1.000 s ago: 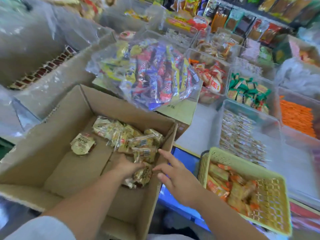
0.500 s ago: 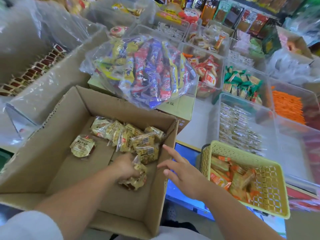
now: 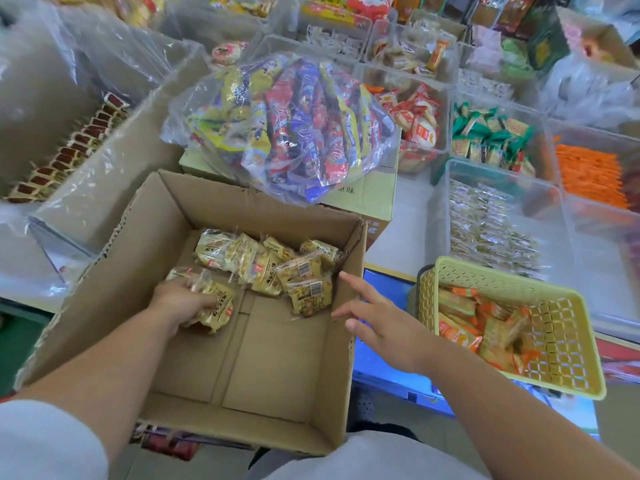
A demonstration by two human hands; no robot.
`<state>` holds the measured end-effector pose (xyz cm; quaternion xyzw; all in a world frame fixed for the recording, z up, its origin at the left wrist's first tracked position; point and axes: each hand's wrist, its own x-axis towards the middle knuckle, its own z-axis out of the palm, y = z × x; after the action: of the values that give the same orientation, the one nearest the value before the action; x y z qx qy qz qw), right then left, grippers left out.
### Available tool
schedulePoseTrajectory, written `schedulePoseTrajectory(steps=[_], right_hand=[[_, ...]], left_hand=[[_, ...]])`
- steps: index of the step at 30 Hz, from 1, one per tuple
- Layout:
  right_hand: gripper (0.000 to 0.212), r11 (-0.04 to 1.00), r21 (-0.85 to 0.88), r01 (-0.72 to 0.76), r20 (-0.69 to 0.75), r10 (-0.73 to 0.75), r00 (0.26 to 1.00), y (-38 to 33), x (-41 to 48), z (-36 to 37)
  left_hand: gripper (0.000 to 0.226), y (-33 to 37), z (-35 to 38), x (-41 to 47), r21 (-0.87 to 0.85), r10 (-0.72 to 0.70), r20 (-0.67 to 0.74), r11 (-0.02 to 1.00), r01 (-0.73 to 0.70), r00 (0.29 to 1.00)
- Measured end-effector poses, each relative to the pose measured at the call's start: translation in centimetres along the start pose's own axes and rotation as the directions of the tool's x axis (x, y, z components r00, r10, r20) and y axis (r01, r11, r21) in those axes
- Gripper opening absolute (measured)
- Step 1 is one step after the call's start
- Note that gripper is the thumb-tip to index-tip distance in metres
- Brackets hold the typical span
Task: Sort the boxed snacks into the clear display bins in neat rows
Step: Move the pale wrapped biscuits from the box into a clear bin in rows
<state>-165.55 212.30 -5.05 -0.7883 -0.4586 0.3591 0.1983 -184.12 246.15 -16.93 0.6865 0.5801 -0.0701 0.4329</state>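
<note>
An open cardboard box (image 3: 277, 393) sits in front of me with several yellow wrapped snack packets (image 3: 263, 261) piled at its far side. My left hand (image 3: 180, 301) is inside the box at the left, closed on a bunch of these packets (image 3: 216, 311). My right hand (image 3: 377, 317) hovers over the box's right wall, fingers spread and holding nothing. A clear display bin (image 3: 561, 216) to the right holds rows of small pale packets (image 3: 485, 230).
A yellow plastic basket (image 3: 561, 368) with orange snacks stands right of the box. A clear bag of colourful snack bars (image 3: 287, 129) lies on a carton behind it. More clear bins hold red, green and orange snacks at the back right. Plastic-lined cartons stand at the left.
My left hand has moved left inside the box, carrying its packets toward the lone packet that lay there. My right hand has stayed over the box's right wall. The view has tilted down.
</note>
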Motion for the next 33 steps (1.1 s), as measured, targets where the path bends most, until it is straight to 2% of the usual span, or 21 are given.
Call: schedulePoseTrajectory(steps=[3,7,8,13,17,21,25,27,29,31,33], right_hand=[[0.026,1.0,0.003,0.008,-0.008,-0.007,1.0,0.1,-0.1,0.1],[0.027,1.0,0.009,0.019,-0.01,-0.019,1.0,0.3,0.0,0.2],[0.027,1.0,0.008,0.02,-0.009,-0.02,1.0,0.4,0.0,0.1],[0.028,0.999,-0.018,0.04,-0.012,-0.04,0.999,0.4,0.0,0.1],[0.027,0.998,-0.037,0.045,-0.016,-0.045,0.999,0.3,0.0,0.1],[0.027,0.996,-0.066,0.067,-0.008,-0.068,0.998,0.4,0.0,-0.3],[0.036,0.988,-0.122,0.092,0.003,-0.092,0.996,0.2,0.0,-0.9],[0.05,0.975,-0.186,0.121,-0.023,-0.128,0.992,-0.1,-0.2,-1.6],[0.062,0.961,-0.212,0.18,-0.077,-0.2,0.977,-0.7,-0.9,-2.9],[0.072,0.93,-0.241,0.276,-0.12,-0.311,0.943,-1.1,-2.0,-4.8],[0.079,0.876,-0.307,0.371,-0.15,-0.43,0.89,-1.3,-3.5,-7.1]], left_hand=[[0.081,-0.3,0.6,0.5,0.051,-0.042,0.002,0.998,0.042,0.999],[0.105,-0.3,0.0,0.3,0.328,-0.058,0.07,0.944,0.032,0.996],[0.105,-0.1,0.1,-0.2,0.333,-0.051,0.075,0.943,0.023,0.996],[0.067,0.5,1.5,-1.6,0.143,-0.039,0.116,0.989,0.022,0.993],[0.048,1.9,2.3,-3.3,0.073,-0.053,0.26,0.997,0.035,0.964],[0.057,3.1,2.4,-5.5,0.036,-0.029,0.188,0.999,0.023,0.982],[0.053,4.3,0.9,-9.8,-0.174,0.02,0.051,0.985,-0.011,0.998],[0.048,5.4,-0.1,-12.8,-0.285,0.086,-0.035,0.954,-0.093,0.996],[0.054,7.2,-0.7,-16.1,-0.482,0.137,-0.061,0.863,-0.15,0.989],[0.053,9.7,-0.7,-19.7,-0.65,0.205,-0.03,0.74,-0.175,0.978],[0.058,12.5,0.3,-23.4,-0.712,0.303,0.063,0.682,-0.17,0.951]])
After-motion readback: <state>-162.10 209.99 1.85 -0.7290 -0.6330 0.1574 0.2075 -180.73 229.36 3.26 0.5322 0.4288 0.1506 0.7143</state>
